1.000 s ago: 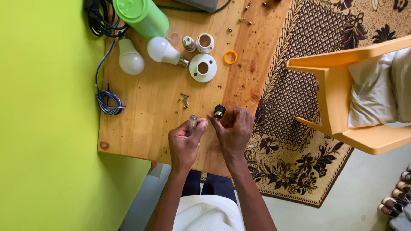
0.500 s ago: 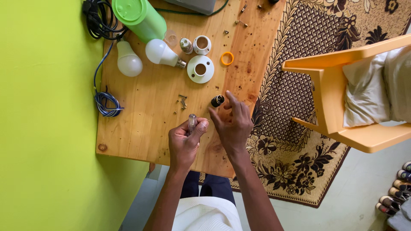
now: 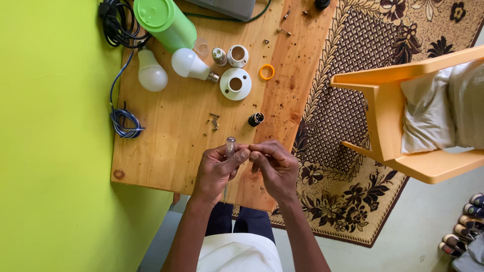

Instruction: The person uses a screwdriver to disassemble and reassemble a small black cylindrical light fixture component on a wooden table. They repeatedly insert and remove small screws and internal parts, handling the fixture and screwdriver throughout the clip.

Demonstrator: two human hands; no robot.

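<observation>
Two hands point(image 3: 247, 168) on slim clear tool point(image 3: 230, 146)

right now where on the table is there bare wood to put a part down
Bare wood lies left of the hands, between the coiled blue wire and the left hand, down to the table front edge. Another patch runs along the right edge below the orange ring. The far end is crowded: bulbs, green bottle, white holder parts, loose screws.

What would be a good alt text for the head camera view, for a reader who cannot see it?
Seen from above, a person's left hand pinches a small clear-handled tool upright while the right hand touches its fingers, over a wooden table. Beyond lie a small black socket part, loose screws, two white bulbs, white holder parts and an orange ring.
</observation>
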